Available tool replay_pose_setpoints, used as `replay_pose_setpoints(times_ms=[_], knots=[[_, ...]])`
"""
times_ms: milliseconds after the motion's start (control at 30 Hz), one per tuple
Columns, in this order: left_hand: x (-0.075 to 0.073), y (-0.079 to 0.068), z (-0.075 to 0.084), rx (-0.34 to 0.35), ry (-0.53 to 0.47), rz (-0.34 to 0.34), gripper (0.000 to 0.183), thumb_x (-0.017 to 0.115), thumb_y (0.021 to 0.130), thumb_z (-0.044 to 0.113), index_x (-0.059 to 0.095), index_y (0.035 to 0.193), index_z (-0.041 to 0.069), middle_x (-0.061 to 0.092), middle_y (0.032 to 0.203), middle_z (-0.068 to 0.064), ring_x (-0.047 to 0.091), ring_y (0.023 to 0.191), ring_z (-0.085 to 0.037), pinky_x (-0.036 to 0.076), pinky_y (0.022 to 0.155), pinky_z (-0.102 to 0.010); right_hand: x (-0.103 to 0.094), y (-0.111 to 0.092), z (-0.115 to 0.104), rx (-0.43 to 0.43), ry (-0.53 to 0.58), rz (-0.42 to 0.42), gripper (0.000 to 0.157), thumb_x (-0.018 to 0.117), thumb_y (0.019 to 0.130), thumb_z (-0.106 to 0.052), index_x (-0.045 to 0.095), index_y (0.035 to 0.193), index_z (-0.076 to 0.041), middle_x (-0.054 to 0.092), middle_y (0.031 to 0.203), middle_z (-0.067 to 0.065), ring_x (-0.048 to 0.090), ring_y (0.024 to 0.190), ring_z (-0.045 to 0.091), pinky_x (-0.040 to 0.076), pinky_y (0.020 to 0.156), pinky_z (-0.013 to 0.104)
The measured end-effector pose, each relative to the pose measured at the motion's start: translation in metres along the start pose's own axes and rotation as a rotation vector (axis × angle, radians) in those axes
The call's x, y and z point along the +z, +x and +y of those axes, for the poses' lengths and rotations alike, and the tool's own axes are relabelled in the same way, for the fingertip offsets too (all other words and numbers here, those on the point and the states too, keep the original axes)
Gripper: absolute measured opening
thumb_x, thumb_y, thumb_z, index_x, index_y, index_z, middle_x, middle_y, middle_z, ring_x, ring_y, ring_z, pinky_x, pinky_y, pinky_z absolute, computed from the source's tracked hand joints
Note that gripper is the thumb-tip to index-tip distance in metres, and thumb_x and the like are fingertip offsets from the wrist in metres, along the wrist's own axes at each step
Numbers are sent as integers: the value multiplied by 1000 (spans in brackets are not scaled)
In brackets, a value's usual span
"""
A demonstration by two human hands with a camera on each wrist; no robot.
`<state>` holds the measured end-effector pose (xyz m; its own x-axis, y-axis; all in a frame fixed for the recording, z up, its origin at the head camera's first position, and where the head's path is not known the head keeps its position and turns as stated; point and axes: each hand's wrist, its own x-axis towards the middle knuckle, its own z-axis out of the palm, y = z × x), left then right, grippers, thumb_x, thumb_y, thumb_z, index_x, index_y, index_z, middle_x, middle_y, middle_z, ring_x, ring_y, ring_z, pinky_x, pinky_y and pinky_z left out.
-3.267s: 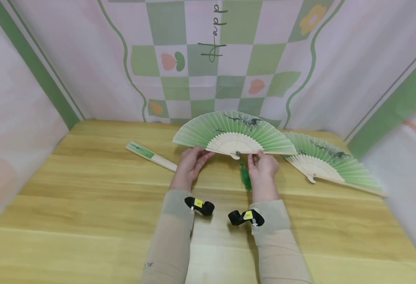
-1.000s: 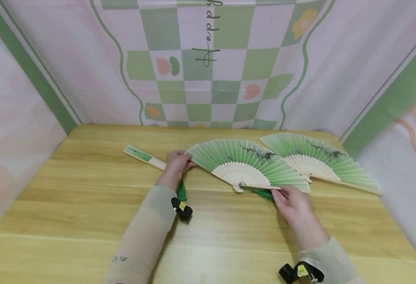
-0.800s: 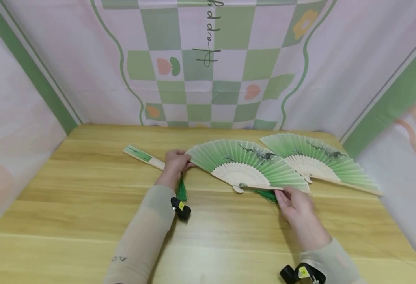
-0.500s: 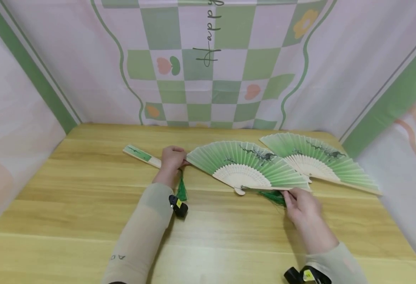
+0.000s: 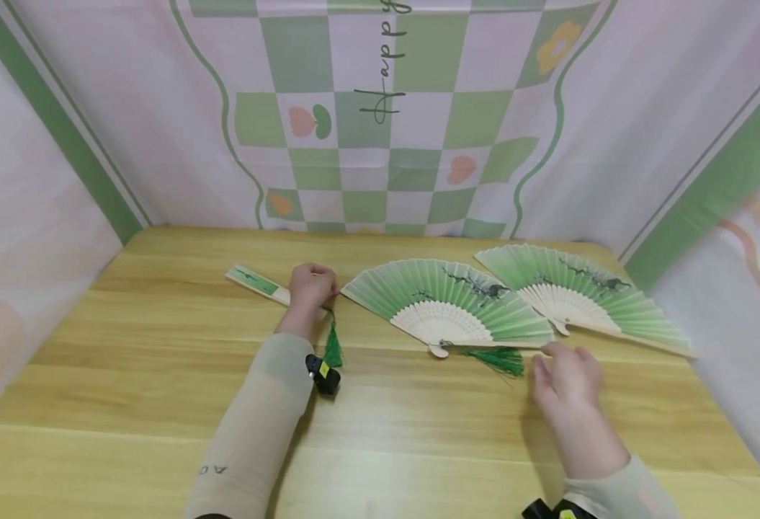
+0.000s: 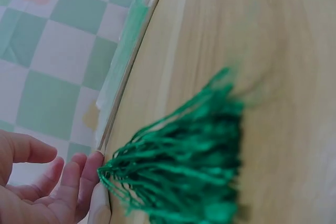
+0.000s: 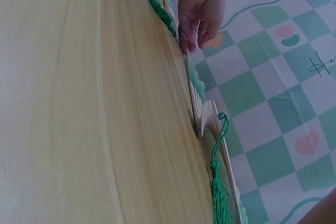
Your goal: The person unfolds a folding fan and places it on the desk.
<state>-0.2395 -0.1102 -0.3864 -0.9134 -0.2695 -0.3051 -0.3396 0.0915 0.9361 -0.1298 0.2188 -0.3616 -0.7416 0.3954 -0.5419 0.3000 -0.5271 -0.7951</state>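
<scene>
Nearest us, a right hand [image 5: 568,382] with loosely bent fingers grips nothing, just beside the right tip of the spread, pleated green-and-white fan with pale slatted ribs [image 5: 444,301], lying on the wood-grain desk [image 5: 380,447]. Its stringy green tassel [image 5: 498,360] sprawls below that fan, where, we judge, a careless finger could snag it and twist the ribs askew. At the fan's left tip, a left hand [image 5: 311,292], fingers relaxed and seemingly empty, could buckle the pleats by brushing them, or knock the slim, folded green-and-cream fan [image 5: 256,282] farther left. Beyond the fan's right side, a second spread green fan with dark print [image 5: 580,292] sits close enough that a nudge might jam their leaves.
</scene>
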Motion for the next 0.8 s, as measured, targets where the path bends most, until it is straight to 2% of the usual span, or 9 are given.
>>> replay_pose_setpoints(times_ms=[133, 267, 433, 533, 667, 800], knots=[[-3, -2, 2, 13, 25, -1, 24, 51, 94, 6, 61, 116, 1, 63, 81, -6, 61, 74, -15, 54, 76, -25, -3, 1, -2, -21, 14, 21, 85, 43, 98, 0, -11, 159, -24, -12, 166, -2, 14, 151, 16, 33, 112, 11], [-8, -2, 5, 2, -16, -25, 27, 50, 97, 7, 59, 121, -1, 62, 88, -7, 65, 78, -15, 57, 84, -28, -4, 4, -6, -31, 77, -6, 78, 42, 99, 2, 0, 160, -23, -3, 167, -1, 18, 152, 18, 33, 114, 15], [-17, -2, 8, 0, -68, -22, 29, 51, 100, 9, 57, 125, -2, 62, 97, -10, 65, 79, -15, 58, 91, -32, 2, 8, -9, 73, 157, -128, 70, 41, 103, -1, 10, 159, -30, 1, 167, -7, 16, 153, 17, 26, 120, 17], [-24, -3, 11, -3, -70, -28, 31, 51, 101, 12, 56, 128, -3, 62, 99, -10, 66, 83, -17, 58, 93, -33, 8, 9, -7, 100, 115, -199, 68, 38, 105, -5, 6, 159, -30, 1, 167, -9, 13, 154, 16, 22, 122, 18], [-38, -5, 14, -10, -43, -45, 35, 50, 103, 17, 56, 133, 0, 64, 100, -7, 70, 91, -21, 58, 88, -30, 19, 7, -5, 70, 78, -234, 62, 35, 106, -7, 8, 159, -25, 14, 166, -2, 18, 154, 19, 24, 122, 21], [-55, -9, 15, -5, 6, -40, 37, 48, 104, 22, 55, 136, 4, 65, 103, -3, 71, 93, -19, 51, 78, -24, 35, 4, -3, 49, 27, -307, 55, 33, 106, -7, 16, 156, -22, 32, 154, -5, 23, 152, 21, 26, 122, 22]])
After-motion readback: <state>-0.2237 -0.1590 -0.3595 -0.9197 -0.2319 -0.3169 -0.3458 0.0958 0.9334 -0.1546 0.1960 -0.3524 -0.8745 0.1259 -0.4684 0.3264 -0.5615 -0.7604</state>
